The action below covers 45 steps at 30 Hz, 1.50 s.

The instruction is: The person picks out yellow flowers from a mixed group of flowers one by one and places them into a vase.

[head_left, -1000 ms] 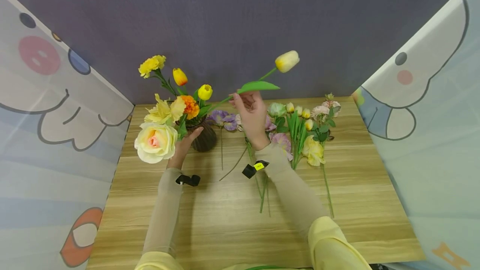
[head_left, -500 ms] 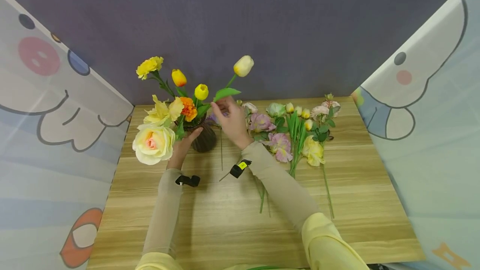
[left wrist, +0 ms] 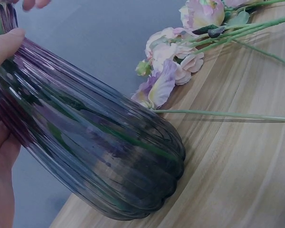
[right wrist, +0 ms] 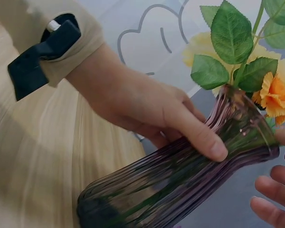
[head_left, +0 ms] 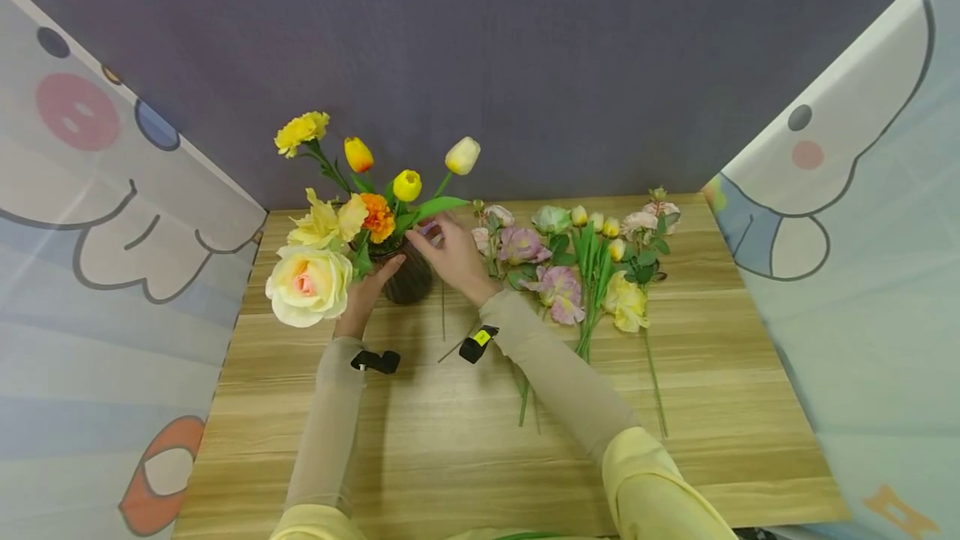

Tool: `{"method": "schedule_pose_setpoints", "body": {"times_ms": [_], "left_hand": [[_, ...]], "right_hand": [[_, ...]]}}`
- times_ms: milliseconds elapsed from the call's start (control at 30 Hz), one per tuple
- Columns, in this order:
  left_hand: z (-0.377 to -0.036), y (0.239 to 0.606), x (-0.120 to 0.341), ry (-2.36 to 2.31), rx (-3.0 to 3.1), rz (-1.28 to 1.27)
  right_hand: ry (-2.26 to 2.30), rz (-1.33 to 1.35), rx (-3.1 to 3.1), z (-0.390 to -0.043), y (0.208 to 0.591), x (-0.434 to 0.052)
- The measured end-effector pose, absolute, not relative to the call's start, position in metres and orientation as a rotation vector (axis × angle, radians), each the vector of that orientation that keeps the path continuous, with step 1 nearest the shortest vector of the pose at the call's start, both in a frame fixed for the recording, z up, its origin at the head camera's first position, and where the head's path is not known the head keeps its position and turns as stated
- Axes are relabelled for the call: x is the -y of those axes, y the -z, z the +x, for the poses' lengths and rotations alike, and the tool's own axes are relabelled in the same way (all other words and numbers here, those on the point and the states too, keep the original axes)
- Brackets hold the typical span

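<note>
My left hand (right wrist: pixel 147 104) grips the ribbed, purple-tinted glass vase (left wrist: pixel 99 133) around its neck, with the thumb across the near side. Green stems show through the glass. At the vase mouth, my right hand (head_left: pixel 453 257) pinches the stem of a white tulip (head_left: pixel 462 156); the exact contact is partly hidden in the head view. The tulip's long leaf lies just above those fingers. In the vase stand a pale rose (head_left: pixel 309 285), a yellow carnation (head_left: pixel 302 133), an orange carnation (right wrist: pixel 274 97), a red-yellow tulip (head_left: pixel 358 155) and a yellow tulip (head_left: pixel 407 186).
Loose artificial flowers lie to the right on the wooden table (head_left: pixel 720 373): purple blooms (head_left: pixel 558 293), white-yellow tulips (head_left: pixel 596 223), a yellow flower (head_left: pixel 627 302) and pink roses (head_left: pixel 651 220). A grey wall (head_left: pixel 525 65) stands behind, with printed panels on both sides.
My right hand has moved left and slightly down toward the vase mouth, bringing the white tulip left and lower. The left hand has stayed on the vase.
</note>
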<state>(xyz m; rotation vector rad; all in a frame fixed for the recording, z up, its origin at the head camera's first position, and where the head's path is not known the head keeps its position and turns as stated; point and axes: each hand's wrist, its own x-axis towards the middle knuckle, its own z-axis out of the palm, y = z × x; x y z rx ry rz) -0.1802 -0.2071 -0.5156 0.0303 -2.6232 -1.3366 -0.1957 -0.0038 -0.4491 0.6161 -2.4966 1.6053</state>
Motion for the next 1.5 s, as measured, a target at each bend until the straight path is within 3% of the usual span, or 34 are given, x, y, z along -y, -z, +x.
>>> {"method": "schedule_pose_setpoints", "body": {"times_ms": [367,667,933,1133,1500], "left_hand": [[-0.179,0.514,0.206,1.467,2.680,0.046],[-0.177,0.515,0.207,1.300,2.705,0.080],[-0.178,0.515,0.208,1.480,2.684,0.091],[-0.177,0.516,0.207,1.283,2.676,0.068],[-0.178,0.521,0.205,1.500,2.516,0.051]], "right_hand": [[-1.893,0.564,2.436,-0.178,0.485,-0.023],[-1.642,0.460,2.501,-0.150,0.526,-0.069],[-1.552,0.308,2.471,-0.137,0.557,-0.108],[-1.541,0.247,2.426,-0.128,0.569,-0.126],[-1.578,0.181,2.261,-0.116,0.585,-0.148]]}}
